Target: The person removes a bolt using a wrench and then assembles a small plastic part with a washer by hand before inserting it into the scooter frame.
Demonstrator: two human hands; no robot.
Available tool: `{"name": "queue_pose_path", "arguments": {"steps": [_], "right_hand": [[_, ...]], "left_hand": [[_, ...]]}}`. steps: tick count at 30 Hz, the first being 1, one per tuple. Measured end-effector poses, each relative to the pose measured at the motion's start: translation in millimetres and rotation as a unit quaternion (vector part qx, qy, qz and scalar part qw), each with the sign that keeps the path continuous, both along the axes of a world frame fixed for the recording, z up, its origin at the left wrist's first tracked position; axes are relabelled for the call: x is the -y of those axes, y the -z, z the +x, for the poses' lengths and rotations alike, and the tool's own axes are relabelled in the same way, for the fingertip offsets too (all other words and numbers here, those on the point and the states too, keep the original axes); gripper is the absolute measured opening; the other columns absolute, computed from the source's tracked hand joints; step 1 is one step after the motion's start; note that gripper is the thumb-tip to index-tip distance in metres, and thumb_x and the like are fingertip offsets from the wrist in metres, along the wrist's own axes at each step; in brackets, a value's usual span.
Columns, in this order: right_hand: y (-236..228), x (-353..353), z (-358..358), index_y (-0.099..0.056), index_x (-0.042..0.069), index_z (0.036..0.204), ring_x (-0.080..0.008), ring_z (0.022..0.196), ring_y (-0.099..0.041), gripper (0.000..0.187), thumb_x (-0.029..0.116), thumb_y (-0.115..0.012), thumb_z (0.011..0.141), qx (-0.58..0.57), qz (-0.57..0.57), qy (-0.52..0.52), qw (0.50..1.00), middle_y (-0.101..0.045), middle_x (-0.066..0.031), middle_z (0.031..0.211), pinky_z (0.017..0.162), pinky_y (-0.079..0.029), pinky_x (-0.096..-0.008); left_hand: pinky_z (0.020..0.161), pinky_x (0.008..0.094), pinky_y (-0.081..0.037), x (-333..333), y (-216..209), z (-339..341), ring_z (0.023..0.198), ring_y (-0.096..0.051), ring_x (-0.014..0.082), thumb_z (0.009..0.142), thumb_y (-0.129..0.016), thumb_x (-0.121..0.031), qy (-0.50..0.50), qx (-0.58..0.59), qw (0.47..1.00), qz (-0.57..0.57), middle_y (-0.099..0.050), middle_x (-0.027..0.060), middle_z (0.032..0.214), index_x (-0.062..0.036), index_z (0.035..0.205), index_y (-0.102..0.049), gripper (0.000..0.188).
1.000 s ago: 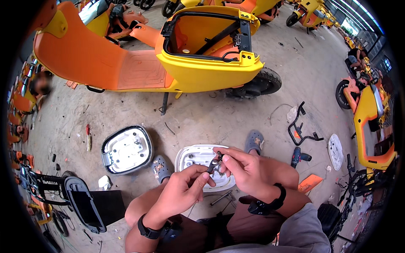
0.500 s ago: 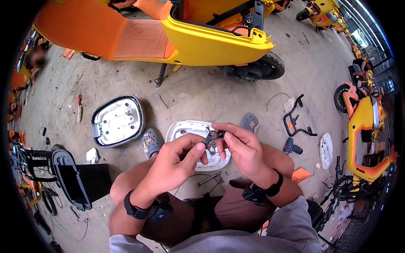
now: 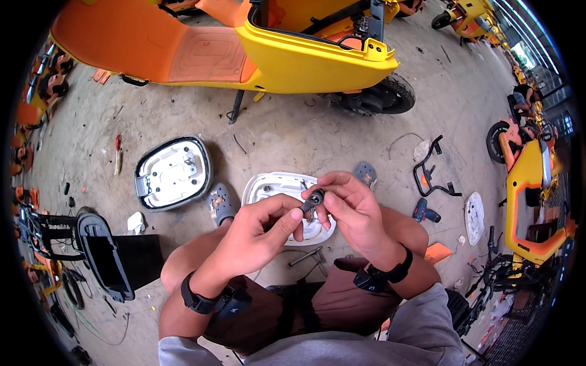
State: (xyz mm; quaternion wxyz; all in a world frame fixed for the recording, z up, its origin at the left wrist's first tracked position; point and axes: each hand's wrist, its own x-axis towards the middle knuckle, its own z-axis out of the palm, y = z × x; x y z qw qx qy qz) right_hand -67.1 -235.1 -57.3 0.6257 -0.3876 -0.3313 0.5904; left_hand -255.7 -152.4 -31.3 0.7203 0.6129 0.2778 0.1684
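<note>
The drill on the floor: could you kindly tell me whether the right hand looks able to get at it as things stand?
Probably not straight away: the right hand is busy holding a small dark part, and the right knee seems partly in the way of the drill.

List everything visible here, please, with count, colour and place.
ring-ended part: 1, dark, centre
shell: 1, white, centre
black-rimmed lid: 1, white, left
near scooter: 1, yellow-orange, top
other scooters: several, yellow-orange, edges
red-handled tool: 1, red, left
open compartment: 1, black, lower left
tube frame: 1, black, right
power drill: 1, dark, right
oval panel: 1, white, right
metal rods: count unclear, silvery, below centre
orange piece: 1, orange, lower right
floor: 1, grey, throughout
other person: at least 1, dark top, far right
clogs: 2, grey, centre
wristbands: 2, black, lower centre
left hand: 1, bare, centre, pinching part
right hand: 1, bare, centre, gripping part
</note>
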Motion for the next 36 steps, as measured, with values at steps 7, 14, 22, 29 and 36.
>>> {"name": "queue_pose_path", "arguments": {"steps": [7,14,22,29,36], "right_hand": [[11,0,4,-0.06,0.0,0.122,-0.009,0.074,-0.058,0.025,0.009,-0.054,0.099,-0.001,-0.008,-0.021,1.0,-0.065,-0.0124,0.114,0.062,-0.047,-0.0224],[5,6,1,-0.058,0.005,0.128,-0.0107,0.071,-0.058,0.038,0.008,-0.066,0.091,0.037,0.006,0.002,0.999,-0.065,-0.0181,0.119,0.064,-0.047,-0.0225],[4,7,1,-0.061,0.0,0.119,-0.0093,0.084,-0.063,0.04,-0.008,-0.072,0.081,0.058,0.055,0.009,0.997,-0.065,-0.0162,0.119,0.072,-0.054,-0.0224],[2,8,1,-0.057,-0.001,0.117,-0.0215,0.105,-0.065,0.044,-0.014,-0.071,0.077,0.105,0.069,-0.003,0.992,-0.064,-0.0234,0.118,0.085,-0.055,-0.0305],[-2,7,-1,-0.062,-0.002,0.116,-0.0043,0.078,-0.059,0.039,-0.006,-0.074,0.079,0.113,0.064,0.016,0.991,-0.067,-0.0115,0.114,0.073,-0.05,-0.0195]], "left_hand": [[0.049,0.0194,-0.037,1,1,1,0.055,-0.047,0.0039,0.101,-0.053,-0.019,-0.009,0.016,1.0,-0.009,-0.064,0.003,0.074,-0.0004,0.102,-0.062,0.021],[0.059,0.0267,-0.045,4,3,6,0.063,-0.057,0.0113,0.096,-0.059,-0.009,-0.05,-0.002,0.994,0.101,-0.064,0.0061,0.072,0.0006,0.096,-0.063,0.011],[0.057,0.0338,-0.048,4,8,8,0.063,-0.062,0.0265,0.084,-0.065,0.001,-0.068,0.027,0.928,0.365,-0.064,0.0134,0.076,0.002,0.093,-0.065,0.009],[0.053,0.0365,-0.047,2,8,9,0.06,-0.06,0.0284,0.076,-0.069,0.003,-0.06,0.046,0.883,0.463,-0.061,0.0122,0.071,0.0012,0.091,-0.064,0.015],[0.051,0.0365,-0.047,2,9,11,0.059,-0.06,0.027,0.076,-0.07,0.004,-0.075,0.056,0.881,0.464,-0.061,0.0118,0.071,0.0021,0.092,-0.065,0.016]]}}
